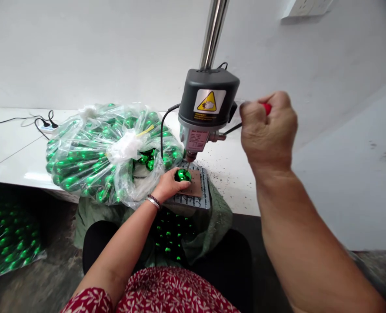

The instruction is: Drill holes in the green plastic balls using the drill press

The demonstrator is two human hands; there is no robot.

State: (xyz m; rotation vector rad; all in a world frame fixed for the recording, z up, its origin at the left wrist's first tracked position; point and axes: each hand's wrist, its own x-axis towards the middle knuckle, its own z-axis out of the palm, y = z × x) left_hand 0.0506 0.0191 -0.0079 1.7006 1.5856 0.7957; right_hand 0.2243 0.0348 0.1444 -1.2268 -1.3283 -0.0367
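Observation:
Closed around a shiny green ball (pixel 183 175), my left hand (pixel 169 186) keeps it on a flat brown board (pixel 195 184) on the drill press base (pixel 205 191). Just above the ball is the thin drill bit (pixel 188 165); whether it touches the ball I cannot tell. My right hand (pixel 269 130), raised at the right, grips the feed lever (pixel 234 129), whose red knob (pixel 267 108) shows between the fingers. The dark drill press head (pixel 211 98) hangs between my hands, with a yellow warning label on its front.
Left of the press lies a clear plastic bag (pixel 82 148) full of green balls, its mouth open. More balls sit in a green sack (pixel 221 208) below the base and in a bag (pixel 10 237) on the floor. Shavings dot the white table (pixel 241 191). A cable hangs beside the press.

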